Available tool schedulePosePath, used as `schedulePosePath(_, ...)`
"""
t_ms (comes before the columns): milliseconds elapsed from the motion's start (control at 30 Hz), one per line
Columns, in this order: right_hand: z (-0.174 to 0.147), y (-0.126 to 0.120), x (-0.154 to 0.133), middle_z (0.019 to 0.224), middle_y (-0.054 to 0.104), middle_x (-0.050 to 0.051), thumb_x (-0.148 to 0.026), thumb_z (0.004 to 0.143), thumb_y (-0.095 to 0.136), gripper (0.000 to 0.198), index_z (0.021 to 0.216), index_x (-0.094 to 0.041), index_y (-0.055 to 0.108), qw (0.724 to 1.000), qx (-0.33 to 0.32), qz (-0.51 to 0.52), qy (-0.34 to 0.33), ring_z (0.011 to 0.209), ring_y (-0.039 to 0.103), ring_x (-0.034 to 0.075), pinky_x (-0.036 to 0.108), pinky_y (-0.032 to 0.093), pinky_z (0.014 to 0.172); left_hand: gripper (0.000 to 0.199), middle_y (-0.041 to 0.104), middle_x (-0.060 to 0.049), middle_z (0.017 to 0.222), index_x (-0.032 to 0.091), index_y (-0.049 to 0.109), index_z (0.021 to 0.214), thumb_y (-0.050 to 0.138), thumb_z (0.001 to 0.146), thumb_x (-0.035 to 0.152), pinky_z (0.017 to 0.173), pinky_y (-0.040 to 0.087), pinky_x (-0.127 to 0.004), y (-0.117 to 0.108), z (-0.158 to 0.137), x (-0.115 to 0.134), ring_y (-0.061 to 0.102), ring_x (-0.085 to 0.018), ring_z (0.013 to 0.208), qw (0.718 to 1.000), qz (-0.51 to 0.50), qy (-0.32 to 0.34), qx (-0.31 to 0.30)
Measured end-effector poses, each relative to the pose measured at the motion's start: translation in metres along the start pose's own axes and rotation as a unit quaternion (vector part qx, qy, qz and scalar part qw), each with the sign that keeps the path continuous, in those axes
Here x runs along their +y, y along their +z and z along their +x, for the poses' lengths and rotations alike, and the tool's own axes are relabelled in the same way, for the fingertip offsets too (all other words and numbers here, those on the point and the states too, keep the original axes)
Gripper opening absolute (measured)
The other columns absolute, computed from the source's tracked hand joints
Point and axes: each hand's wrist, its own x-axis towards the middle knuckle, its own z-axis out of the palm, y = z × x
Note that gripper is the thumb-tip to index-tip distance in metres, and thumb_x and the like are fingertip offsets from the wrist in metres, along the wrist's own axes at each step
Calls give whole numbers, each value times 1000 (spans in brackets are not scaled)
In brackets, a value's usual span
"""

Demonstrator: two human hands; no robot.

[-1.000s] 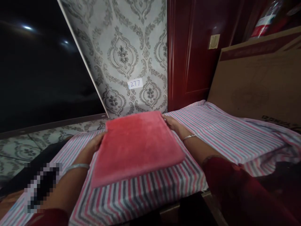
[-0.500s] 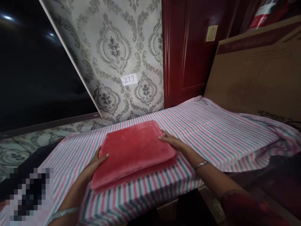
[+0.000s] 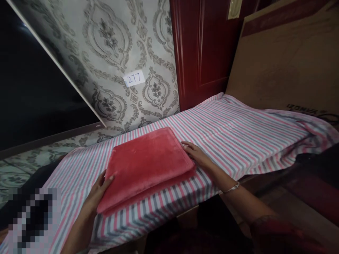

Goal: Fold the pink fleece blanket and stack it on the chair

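A folded coral-red plush blanket point(image 3: 145, 158) lies on a striped cloth point(image 3: 219, 130) in pink, white and grey. Its near edge shows two stacked layers. Along the blanket's left side rests my left hand point(image 3: 98, 190), thumb on the top surface and fingers against the edge, not closed around it. My right hand point(image 3: 197, 155) is at the right edge, fingers stretched out and pointing away from me, a bracelet on the wrist. Neither hand grips the blanket.
A dark screen point(image 3: 39, 91) stands at the left in front of patterned wallpaper point(image 3: 111, 38). A paper label point(image 3: 134, 78) reading 277 is stuck there. To the right are a dark red wooden panel point(image 3: 209, 46) and a large cardboard box point(image 3: 286, 67).
My right thumb has come off the blanket's top, and that hand now lies at its edge. The view has shifted, so the wall and blanket sit higher and further left.
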Motion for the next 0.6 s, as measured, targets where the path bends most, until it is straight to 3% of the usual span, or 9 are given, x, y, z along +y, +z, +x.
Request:
schedulePosePath(100, -26, -15, 2, 108, 70, 7, -53, 83, 63, 45, 115, -22, 69, 998, 33, -31, -42, 83, 65, 18, 32, 53, 75, 73, 63, -13, 133, 22, 61, 128, 69, 70, 65, 103, 49, -47, -4, -25, -10, 56, -35, 128, 997, -17, -55, 52)
schedulePosePath(267, -69, -23, 1, 84, 67, 4, -54, 86, 62, 41, 108, -21, 71, 993, 28, -65, -97, 67, 57, 15, 29, 48, 65, 58, 65, -8, 126, 22, 65, 119, 60, 80, 65, 111, 40, -46, 0, -73, -24, 53, -31, 128, 992, 20, 15, 126)
schedulePosePath(467, -83, -12, 2, 81, 60, 0, -50, 79, 73, 40, 108, -23, 65, 986, 24, -74, -145, 65, 54, 14, 27, 44, 59, 73, 66, -5, 110, 22, 65, 120, 77, 60, 61, 89, 50, -36, 10, -84, -34, 61, -25, 101, 985, 7, 54, 165)
schedulePosePath(600, -84, -6, 6, 83, 61, 1, -49, 80, 72, 32, 97, -24, 62, 980, 51, -73, -176, 70, 57, 16, 28, 47, 64, 56, 66, 0, 92, 21, 68, 106, 78, 64, 57, 68, 50, -24, 6, -79, -44, 60, -15, 80, 973, -146, -26, 175)
